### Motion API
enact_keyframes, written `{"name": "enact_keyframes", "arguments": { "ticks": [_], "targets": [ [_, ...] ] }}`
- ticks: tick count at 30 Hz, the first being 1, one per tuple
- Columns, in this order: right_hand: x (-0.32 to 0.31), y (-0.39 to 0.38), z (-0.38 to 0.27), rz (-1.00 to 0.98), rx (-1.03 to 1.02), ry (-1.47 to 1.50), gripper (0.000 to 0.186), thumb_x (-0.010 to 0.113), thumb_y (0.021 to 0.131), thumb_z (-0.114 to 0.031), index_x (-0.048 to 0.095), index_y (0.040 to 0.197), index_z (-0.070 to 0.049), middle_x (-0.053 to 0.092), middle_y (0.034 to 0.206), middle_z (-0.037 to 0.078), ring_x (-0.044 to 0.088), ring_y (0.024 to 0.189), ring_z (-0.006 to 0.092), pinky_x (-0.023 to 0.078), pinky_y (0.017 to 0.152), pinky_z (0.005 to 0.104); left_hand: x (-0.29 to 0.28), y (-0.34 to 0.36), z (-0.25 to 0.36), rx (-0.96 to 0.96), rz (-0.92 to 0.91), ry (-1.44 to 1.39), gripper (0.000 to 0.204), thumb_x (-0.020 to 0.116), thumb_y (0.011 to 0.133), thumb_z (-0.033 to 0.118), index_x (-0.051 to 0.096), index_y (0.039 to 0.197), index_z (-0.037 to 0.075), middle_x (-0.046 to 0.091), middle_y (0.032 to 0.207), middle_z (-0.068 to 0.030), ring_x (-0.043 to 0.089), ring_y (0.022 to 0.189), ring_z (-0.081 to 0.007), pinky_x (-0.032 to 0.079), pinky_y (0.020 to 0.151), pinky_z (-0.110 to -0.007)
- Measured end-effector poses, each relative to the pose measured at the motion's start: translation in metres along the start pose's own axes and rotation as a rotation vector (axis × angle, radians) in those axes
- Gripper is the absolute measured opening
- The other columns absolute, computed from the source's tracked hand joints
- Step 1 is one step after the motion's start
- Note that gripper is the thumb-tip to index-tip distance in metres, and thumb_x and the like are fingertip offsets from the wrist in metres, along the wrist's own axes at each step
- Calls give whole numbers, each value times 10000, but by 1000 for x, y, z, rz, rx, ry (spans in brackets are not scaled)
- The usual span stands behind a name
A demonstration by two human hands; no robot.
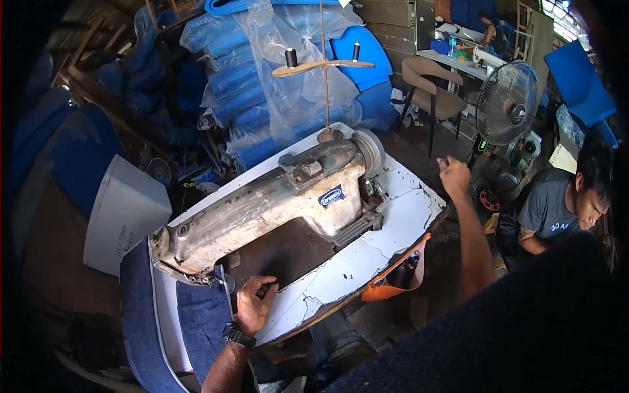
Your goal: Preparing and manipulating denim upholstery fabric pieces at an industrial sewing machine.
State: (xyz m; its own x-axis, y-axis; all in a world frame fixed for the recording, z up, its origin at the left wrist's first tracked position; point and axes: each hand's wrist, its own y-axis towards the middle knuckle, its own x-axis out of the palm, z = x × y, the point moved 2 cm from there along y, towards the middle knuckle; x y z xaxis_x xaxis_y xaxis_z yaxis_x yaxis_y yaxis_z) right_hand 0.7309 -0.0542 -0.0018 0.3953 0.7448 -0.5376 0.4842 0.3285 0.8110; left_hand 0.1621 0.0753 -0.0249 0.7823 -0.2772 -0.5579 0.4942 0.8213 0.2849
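Observation:
A worn industrial sewing machine (262, 203) rests on a chipped white table (373, 262). My left hand (255, 301), wearing a black wristwatch, is closed near the machine's needle end, on the dark bed plate's edge; whatever its fingers hold is too small to make out. Blue denim fabric (203, 327) with white edging lies left of that hand. My right hand (454, 175) is raised beyond the table's right edge, fingers bent together; I cannot make out anything in them. Two dark thread spools (291, 57) stand on a wooden holder above the machine.
Wrapped blue foam (229, 92) is piled behind. A standing fan (501, 111), a chair (419, 85) and a seated co-worker (557, 216) are at the right. An orange pouch (383, 288) hangs from the front edge. A large dark surface (498, 334) fills the lower right.

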Motion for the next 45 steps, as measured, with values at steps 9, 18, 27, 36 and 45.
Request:
{"name": "enact_keyframes", "arguments": {
  "ticks": [9,18,27,36,45],
  "targets": [
    [-39,-73,78,-300,537,420,415,697,875,-440,725,1042,-61,687,927,282,697,845,365,518,792,516,-1,-2,-9,45,-23,-23,169,727,836,33,707,1000,1,663,892,-78,584,688,-107,501,655,-256],
    [-114,-215,61,-646,1180,1023,255,654,930,-358,619,821,-130,428,546,-64,384,439,64,266,400,233,-8,-8,-3,21,-10,28,159,718,842,23,700,999,0,656,852,-55,568,686,-91,490,651,-246],
    [-74,-472,87,-1074,1837,1089,133,540,969,-259,616,969,-150,483,661,-53,343,447,74,265,379,237,0,-7,5,-60,-23,3,145,710,850,21,697,993,2,647,828,-29,561,705,-75,484,667,-240],
    [-88,-386,82,-434,1513,1428,162,577,955,-174,650,1054,-67,622,808,22,474,569,70,405,498,236,-6,-9,-5,54,25,-9,152,717,847,29,699,996,4,651,856,-37,568,709,-83,483,670,-237],
    [-99,-131,-36,-89,459,931,172,621,952,-119,653,1044,23,678,907,50,599,811,98,485,755,246,-6,-7,2,2,10,13,165,730,835,41,707,996,13,665,878,-66,573,693,-103,495,668,-252]
  ]
}}
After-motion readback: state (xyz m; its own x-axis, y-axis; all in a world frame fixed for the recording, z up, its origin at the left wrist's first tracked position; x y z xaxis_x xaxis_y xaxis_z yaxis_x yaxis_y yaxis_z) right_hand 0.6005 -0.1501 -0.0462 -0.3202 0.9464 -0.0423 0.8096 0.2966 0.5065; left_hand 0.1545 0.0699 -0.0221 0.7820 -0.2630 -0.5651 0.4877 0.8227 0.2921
